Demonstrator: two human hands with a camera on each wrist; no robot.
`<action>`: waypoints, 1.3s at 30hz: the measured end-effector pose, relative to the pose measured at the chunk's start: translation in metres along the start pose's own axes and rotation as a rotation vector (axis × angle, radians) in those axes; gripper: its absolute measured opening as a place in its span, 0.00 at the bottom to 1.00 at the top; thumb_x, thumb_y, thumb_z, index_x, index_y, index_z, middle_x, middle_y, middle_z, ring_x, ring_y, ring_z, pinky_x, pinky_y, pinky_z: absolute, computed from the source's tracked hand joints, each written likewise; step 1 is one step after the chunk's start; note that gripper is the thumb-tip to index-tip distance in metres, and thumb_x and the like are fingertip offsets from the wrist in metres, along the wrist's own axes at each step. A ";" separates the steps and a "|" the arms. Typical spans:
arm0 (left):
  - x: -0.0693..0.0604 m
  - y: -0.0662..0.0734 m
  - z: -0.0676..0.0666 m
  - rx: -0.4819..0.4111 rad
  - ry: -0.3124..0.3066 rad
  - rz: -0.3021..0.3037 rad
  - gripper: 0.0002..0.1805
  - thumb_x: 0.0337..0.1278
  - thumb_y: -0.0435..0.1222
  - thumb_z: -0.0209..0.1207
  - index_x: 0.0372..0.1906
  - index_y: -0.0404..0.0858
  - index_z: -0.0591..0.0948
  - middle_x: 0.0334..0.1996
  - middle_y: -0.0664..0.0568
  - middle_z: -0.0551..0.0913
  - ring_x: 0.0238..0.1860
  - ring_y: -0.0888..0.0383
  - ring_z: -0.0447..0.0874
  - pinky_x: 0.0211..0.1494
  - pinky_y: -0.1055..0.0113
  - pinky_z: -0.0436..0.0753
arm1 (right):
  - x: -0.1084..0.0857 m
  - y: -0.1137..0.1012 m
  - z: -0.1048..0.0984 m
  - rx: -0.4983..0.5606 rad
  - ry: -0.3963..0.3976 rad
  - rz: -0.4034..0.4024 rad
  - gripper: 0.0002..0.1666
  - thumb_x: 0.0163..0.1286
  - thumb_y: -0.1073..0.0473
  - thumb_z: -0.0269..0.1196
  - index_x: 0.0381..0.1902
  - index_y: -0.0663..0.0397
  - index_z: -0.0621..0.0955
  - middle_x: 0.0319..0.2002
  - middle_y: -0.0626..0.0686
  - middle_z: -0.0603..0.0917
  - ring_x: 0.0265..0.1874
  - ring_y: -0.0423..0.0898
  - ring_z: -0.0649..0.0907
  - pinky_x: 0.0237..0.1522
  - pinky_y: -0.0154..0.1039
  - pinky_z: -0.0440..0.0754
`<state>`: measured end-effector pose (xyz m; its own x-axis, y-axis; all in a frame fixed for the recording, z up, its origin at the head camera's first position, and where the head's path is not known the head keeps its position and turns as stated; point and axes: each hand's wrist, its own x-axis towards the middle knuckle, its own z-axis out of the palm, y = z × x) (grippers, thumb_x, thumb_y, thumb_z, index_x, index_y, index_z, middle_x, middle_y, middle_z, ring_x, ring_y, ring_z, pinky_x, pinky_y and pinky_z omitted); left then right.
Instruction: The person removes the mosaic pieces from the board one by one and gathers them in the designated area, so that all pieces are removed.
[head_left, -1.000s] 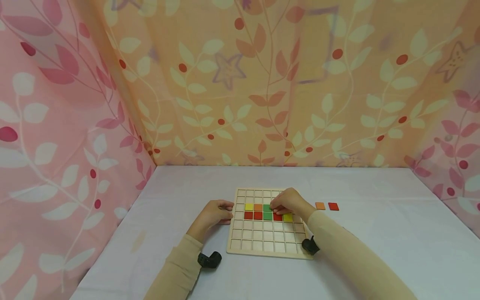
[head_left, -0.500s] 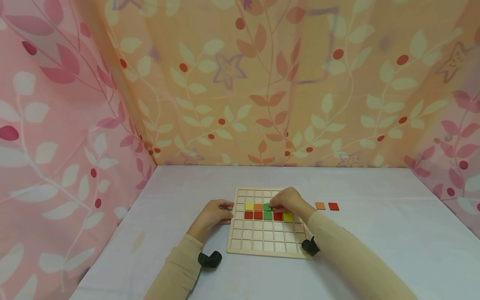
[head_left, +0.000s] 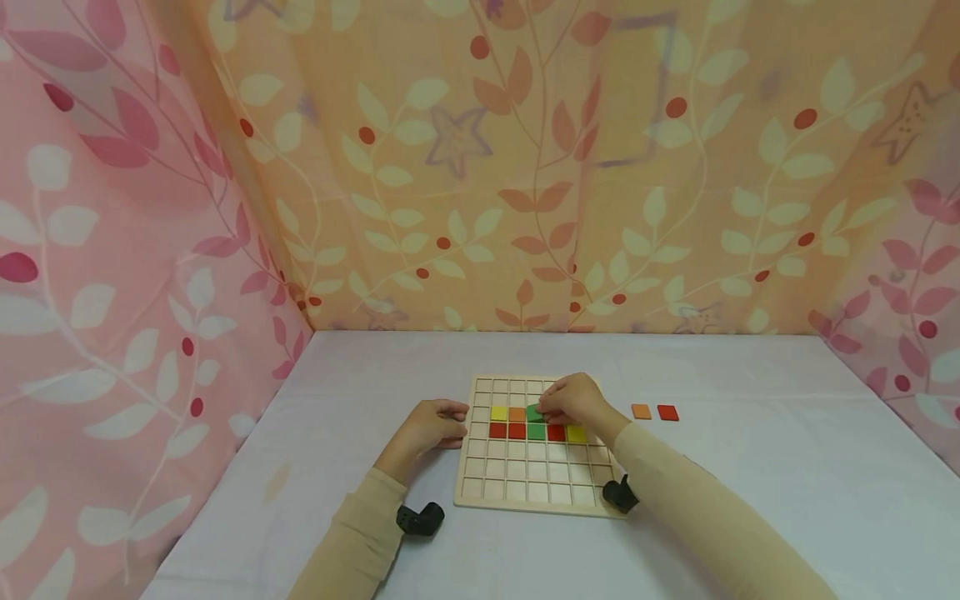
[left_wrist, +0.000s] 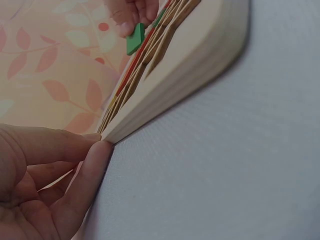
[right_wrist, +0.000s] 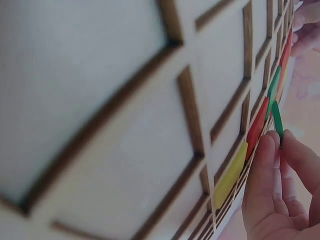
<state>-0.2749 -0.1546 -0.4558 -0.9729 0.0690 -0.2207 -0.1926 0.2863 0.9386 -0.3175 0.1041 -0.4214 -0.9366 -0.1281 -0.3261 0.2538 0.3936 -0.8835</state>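
Note:
My right hand (head_left: pixel 577 402) pinches a small green square tile (right_wrist: pixel 278 121) between thumb and fingers. The tile is tilted, one edge low over the upper row of a wooden grid board (head_left: pixel 525 502). Left of it in that row lie a yellow tile (head_left: pixel 498 413) and an orange tile (head_left: pixel 517 414). The row below holds several tiles, among them a green tile (head_left: pixel 536 432) and, at its right end, a yellow tile (head_left: pixel 576 434). My left hand (head_left: pixel 427 429) rests with thumb and fingertips against the board's left edge (left_wrist: pixel 117 132); its fingers are fairly straight.
To the right of the board, a loose orange tile (head_left: pixel 641 412) and a loose red tile (head_left: pixel 668 412) lie on the white-covered table (head_left: pixel 750 467). Flowered curtains (head_left: pixel 450 208) stand behind and at the sides. Black devices (head_left: pixel 420 519) are worn at both wrists.
The green tile, nearly flat on the board a second ago, is now tilted up in my right hand, which has risen slightly. My left hand has stayed against the board's edge.

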 end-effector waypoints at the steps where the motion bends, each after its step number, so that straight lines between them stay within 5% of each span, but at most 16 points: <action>1: 0.000 0.000 0.001 -0.002 0.001 -0.006 0.23 0.54 0.21 0.62 0.57 0.28 0.80 0.44 0.43 0.82 0.33 0.60 0.84 0.37 0.67 0.90 | -0.001 0.000 -0.002 0.006 0.003 0.004 0.08 0.62 0.67 0.69 0.38 0.67 0.85 0.24 0.51 0.86 0.19 0.40 0.83 0.27 0.33 0.87; 11: 0.001 0.000 0.004 0.019 0.039 -0.044 0.23 0.54 0.22 0.63 0.58 0.30 0.80 0.47 0.42 0.82 0.33 0.60 0.84 0.37 0.66 0.89 | -0.011 0.002 -0.028 0.043 -0.024 -0.026 0.13 0.64 0.66 0.68 0.43 0.73 0.83 0.24 0.49 0.86 0.21 0.38 0.84 0.31 0.33 0.88; 26: 0.002 -0.001 0.003 -0.007 0.034 -0.022 0.23 0.53 0.21 0.62 0.56 0.28 0.80 0.43 0.43 0.82 0.32 0.61 0.82 0.36 0.66 0.89 | -0.025 0.019 -0.075 0.090 0.001 -0.023 0.19 0.64 0.65 0.68 0.49 0.75 0.81 0.24 0.44 0.86 0.24 0.35 0.84 0.35 0.32 0.89; 39: 0.002 -0.001 0.003 0.003 0.040 -0.040 0.23 0.53 0.21 0.63 0.57 0.29 0.80 0.44 0.44 0.82 0.30 0.61 0.82 0.35 0.68 0.89 | -0.030 0.044 -0.126 0.114 -0.001 -0.003 0.11 0.63 0.61 0.70 0.41 0.63 0.87 0.28 0.45 0.88 0.27 0.38 0.87 0.37 0.33 0.89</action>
<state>-0.2760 -0.1518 -0.4582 -0.9688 0.0194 -0.2470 -0.2309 0.2912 0.9284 -0.3089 0.2399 -0.4078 -0.9373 -0.1297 -0.3236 0.2769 0.2871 -0.9170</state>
